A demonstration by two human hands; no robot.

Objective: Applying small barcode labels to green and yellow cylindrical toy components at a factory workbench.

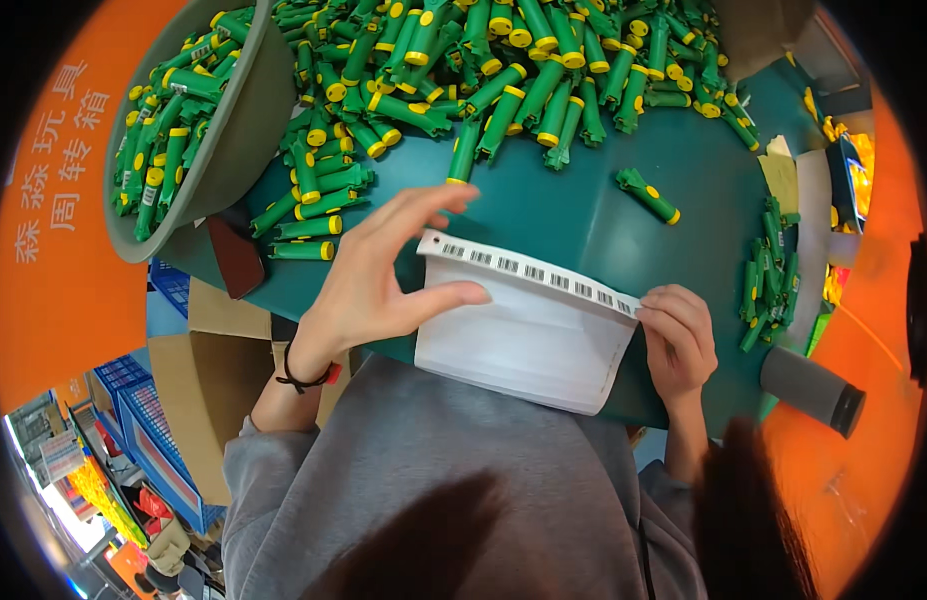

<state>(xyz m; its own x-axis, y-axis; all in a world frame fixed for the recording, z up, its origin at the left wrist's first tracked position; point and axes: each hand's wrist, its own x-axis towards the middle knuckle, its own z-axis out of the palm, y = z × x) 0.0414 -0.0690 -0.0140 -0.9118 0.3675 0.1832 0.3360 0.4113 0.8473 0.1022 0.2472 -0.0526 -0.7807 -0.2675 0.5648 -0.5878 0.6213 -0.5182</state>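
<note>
Head view: one white label sheet (pixel 523 335), eight barcodes visible along upper strip; one grey-green basin (pixel 248 120); one lone green-yellow tube (pixel 645 194); heaped tubes (pixel 541 92) beyond counting. Sheet between both hands, over near edge of green table (pixel 543 195). Left hand (pixel 375 282): fingers spread, thumb over sheet, contact unclear. Right hand (pixel 678 335): fingers curled, pinching strip's right end.

Illumination bright and fairly even over the green tabletop (pixel 543 207), with a faint pale sheen near its middle. White sheet (pixel 523 330) bright; its barcodes read sharp. Dark hair (pixel 748 510) at lower edge soft, out of focus. Lower left: blown-out white patch (pixel 71 515). Fisheye curvature strong toward rim; corners black.
</note>
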